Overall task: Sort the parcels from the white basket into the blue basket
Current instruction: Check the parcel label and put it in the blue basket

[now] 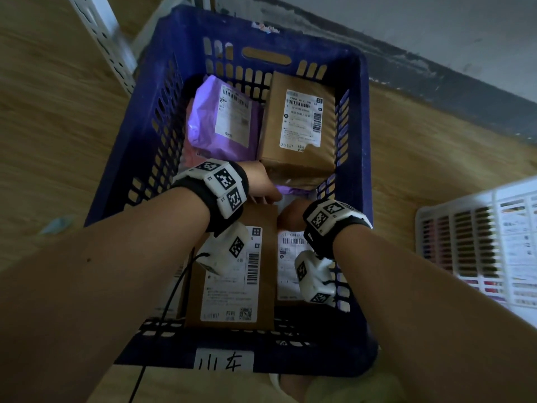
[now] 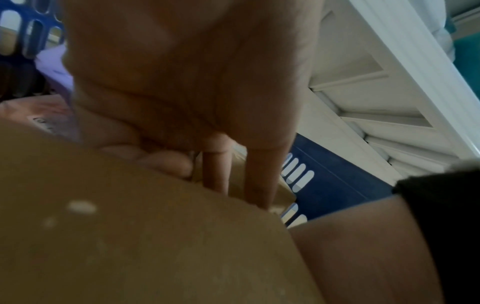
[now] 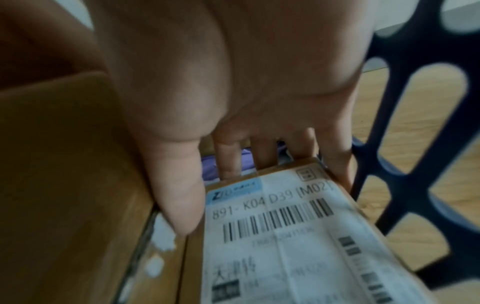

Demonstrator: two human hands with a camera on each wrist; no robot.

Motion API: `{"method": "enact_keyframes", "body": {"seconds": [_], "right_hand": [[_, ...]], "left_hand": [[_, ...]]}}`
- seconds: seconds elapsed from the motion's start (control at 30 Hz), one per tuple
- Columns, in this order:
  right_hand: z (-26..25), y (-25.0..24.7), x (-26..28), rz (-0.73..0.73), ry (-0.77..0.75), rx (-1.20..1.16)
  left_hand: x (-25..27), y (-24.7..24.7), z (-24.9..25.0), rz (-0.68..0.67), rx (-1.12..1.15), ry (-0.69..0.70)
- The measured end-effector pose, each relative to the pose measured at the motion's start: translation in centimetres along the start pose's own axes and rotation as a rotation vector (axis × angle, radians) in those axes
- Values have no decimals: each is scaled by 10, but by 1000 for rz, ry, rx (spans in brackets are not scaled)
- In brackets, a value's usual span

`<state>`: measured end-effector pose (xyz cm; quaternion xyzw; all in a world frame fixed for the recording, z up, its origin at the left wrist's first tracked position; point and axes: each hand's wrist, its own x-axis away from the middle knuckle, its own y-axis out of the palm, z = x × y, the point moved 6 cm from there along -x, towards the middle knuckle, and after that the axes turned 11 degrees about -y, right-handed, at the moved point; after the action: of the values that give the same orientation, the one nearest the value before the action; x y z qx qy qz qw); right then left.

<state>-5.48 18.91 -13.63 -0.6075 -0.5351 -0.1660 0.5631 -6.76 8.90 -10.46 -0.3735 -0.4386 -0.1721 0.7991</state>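
Observation:
The blue basket (image 1: pixel 136 152) stands on the floor and holds several parcels. My left hand (image 1: pixel 264 190) grips the far edge of a brown box (image 1: pixel 266 274) with a white label, at the basket's near left. In the left wrist view its fingers (image 2: pixel 215 172) reach down behind that box (image 2: pixel 130 236). My right hand (image 1: pixel 292 212) holds the far end of a smaller labelled parcel (image 1: pixel 289 266) lying beside it. In the right wrist view the thumb (image 3: pixel 179 197) lies along the parcel's left side. The other fingers (image 3: pixel 228 162) hook over the far edge of this parcel (image 3: pixel 285 236).
A purple mailer bag (image 1: pixel 209 120) and another brown labelled box (image 1: pixel 302 126) fill the far half of the basket. The white basket (image 1: pixel 476 242) with more parcels sits on the wooden floor to the right. A white perforated post (image 1: pixel 101 33) and a wall lie beyond.

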Motion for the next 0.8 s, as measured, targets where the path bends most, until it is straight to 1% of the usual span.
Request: {"method": "enact_keyframes", "body": {"seconds": [0.07, 0.13, 0.2, 0.3, 0.53, 0.57, 0.7, 0.8], "right_hand": [[11, 9, -7, -25, 60, 99], [15, 17, -17, 14, 92, 105], [14, 18, -22, 37, 81, 133], [15, 17, -22, 42, 67, 194], [17, 14, -18, -14, 23, 307], [17, 14, -17, -31, 39, 303], [13, 5, -12, -3, 80, 253], [21, -12, -10, 50, 114, 293]], "left_hand": [[3, -1, -1, -14, 18, 6], [7, -1, -2, -39, -33, 1], [11, 0, -4, -78, -135, -4], [15, 2, -6, -119, -215, -4], [15, 2, -4, -67, -302, 10], [15, 2, -3, -61, -319, 7], [20, 3, 0, -44, -386, 9], [29, -2, 5, 0, -370, 29]]}}
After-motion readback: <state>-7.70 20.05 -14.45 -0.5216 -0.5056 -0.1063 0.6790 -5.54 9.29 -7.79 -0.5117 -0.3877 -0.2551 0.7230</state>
